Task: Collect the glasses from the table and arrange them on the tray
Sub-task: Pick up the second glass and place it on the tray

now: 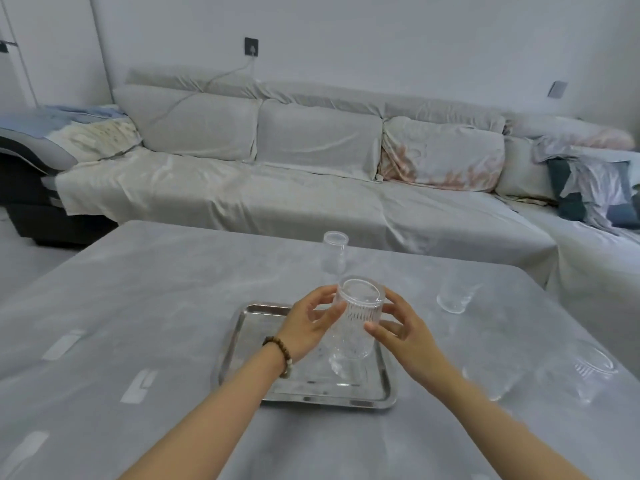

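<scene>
Two hands (360, 327) — ribbed glass (358, 315) between

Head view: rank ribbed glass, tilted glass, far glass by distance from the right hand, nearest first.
From the right hand:
1. Ribbed glass, touching it, over the tray.
2. Tilted glass, to its right on the table.
3. Far glass, behind, near the table's far edge.

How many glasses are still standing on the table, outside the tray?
4, perhaps more beyond view: one far glass behind the tray, one right glass, one near glass beside the right forearm, one ribbed glass at the right edge.
</scene>
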`<state>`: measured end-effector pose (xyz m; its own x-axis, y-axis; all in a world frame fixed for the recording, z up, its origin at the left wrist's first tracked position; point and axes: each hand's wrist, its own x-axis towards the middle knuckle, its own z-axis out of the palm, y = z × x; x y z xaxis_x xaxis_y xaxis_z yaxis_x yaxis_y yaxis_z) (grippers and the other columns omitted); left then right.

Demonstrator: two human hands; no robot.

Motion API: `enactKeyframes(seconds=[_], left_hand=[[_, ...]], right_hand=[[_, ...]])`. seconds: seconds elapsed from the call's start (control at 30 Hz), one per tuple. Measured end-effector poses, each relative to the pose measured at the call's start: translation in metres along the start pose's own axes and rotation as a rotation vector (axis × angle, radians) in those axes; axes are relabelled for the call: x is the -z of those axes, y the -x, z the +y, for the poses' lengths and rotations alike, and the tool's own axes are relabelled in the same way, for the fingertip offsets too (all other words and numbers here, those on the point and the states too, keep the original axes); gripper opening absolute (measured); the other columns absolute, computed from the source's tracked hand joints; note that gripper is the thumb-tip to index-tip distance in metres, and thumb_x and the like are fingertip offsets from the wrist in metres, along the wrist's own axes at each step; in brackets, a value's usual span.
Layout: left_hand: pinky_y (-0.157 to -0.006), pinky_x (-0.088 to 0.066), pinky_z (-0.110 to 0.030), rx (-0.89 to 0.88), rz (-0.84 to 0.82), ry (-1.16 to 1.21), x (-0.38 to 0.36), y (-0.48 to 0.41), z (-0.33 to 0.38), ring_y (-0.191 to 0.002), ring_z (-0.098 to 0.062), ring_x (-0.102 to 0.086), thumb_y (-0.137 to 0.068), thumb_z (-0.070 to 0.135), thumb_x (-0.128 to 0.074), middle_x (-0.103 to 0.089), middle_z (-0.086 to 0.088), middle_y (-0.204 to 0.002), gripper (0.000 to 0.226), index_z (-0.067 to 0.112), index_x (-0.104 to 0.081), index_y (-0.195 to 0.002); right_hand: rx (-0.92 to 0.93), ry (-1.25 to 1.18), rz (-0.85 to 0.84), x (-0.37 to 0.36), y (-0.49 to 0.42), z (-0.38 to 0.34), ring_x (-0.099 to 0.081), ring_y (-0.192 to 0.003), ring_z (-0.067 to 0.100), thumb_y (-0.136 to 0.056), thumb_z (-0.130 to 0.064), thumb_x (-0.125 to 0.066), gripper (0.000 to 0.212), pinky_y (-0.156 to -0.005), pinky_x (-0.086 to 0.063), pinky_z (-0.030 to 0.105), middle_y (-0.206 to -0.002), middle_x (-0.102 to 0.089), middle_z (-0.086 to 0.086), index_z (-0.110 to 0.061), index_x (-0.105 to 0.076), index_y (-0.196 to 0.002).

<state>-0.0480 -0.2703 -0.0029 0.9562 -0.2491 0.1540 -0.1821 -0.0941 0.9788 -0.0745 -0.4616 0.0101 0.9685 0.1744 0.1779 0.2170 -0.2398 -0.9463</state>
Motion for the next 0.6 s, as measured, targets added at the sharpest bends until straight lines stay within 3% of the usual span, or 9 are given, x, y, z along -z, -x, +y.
enactKeyframes(seconds=[0.1,0.33,0.5,0.6], left_hand=[[-0.078,-0.048,-0.008,0.038,-0.011,-0.003,-0.019,0.002,-0.018,-0.107,-0.002,-0.060,-0.081,0.049,-0.056,-0.065,0.009,-0.116,0.033,0.038,-0.058,-0.112],[-0.068,-0.048,-0.008,0.119,-0.024,0.070,-0.038,0.007,-0.042,-0.092,0.014,-0.062,-0.079,0.048,-0.057,-0.066,0.017,-0.110,0.028,0.041,-0.061,-0.105],[-0.088,-0.050,-0.017,0.146,-0.034,0.096,-0.041,0.008,-0.058,-0.109,0.002,-0.061,-0.075,0.050,-0.059,-0.066,0.008,-0.121,0.046,0.030,-0.062,-0.116],[-0.096,-0.047,-0.020,0.150,-0.041,0.079,-0.044,0.009,-0.066,-0.119,-0.006,-0.057,-0.073,0.052,-0.060,-0.063,0.005,-0.127,0.060,0.023,-0.059,-0.124]], right_hand=[[-0.047,0.026,0.033,0.005,0.011,0.026,-0.069,-0.101,0.008,-0.073,-0.036,-0.074,0.065,-0.079,-0.055,0.018,-0.119,-0.063,-0.006,-0.038,-0.045,-0.131],[-0.102,-0.015,0.059,0.008,0.018,0.072,-0.066,-0.108,0.011,-0.077,-0.021,-0.077,0.064,-0.082,-0.054,0.017,-0.124,-0.062,-0.008,-0.037,-0.047,-0.131],[-0.117,-0.029,0.041,0.008,0.018,0.091,-0.065,-0.110,0.012,-0.074,-0.026,-0.079,0.069,-0.089,-0.055,0.026,-0.125,-0.064,-0.007,-0.040,-0.046,-0.133],[-0.126,-0.032,0.035,0.009,0.020,0.097,-0.066,-0.108,0.009,-0.074,-0.021,-0.080,0.067,-0.084,-0.054,0.020,-0.122,-0.066,-0.010,-0.047,-0.050,-0.127]])
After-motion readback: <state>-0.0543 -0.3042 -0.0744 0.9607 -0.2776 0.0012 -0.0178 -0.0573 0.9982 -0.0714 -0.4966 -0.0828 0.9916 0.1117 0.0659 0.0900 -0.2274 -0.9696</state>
